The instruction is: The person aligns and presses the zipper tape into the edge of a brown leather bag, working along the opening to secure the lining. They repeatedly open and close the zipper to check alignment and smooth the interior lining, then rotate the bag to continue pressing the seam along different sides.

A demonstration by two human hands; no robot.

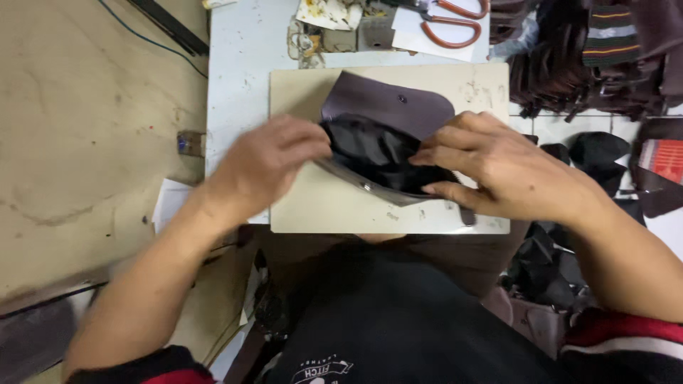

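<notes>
**Both hands at the mouth of a brown pouch**

Over the pale cutting board (pixel 313 206), the left hand (pixel 267 160) and right hand (pixel 498 167) work at a brown leather pouch (pixel 388 107) that lies near the board's middle, its snap flap folded back and away. The left hand's fingers are curled and pushed into the opening, gripping the black lining (pixel 373 153); the right hand pinches the near edge of the pouch between thumb and fingers, apparently to keep the mouth spread. The board rests on a white bench (pixel 242 57), giving a flat surface under the pouch. Farther off, orange-handled scissors (pixel 452 21) lie at the bench's far edge beside paper scraps (pixel 327 13), and dark leather pieces (pixel 569 64) are heaped to the right.
</notes>
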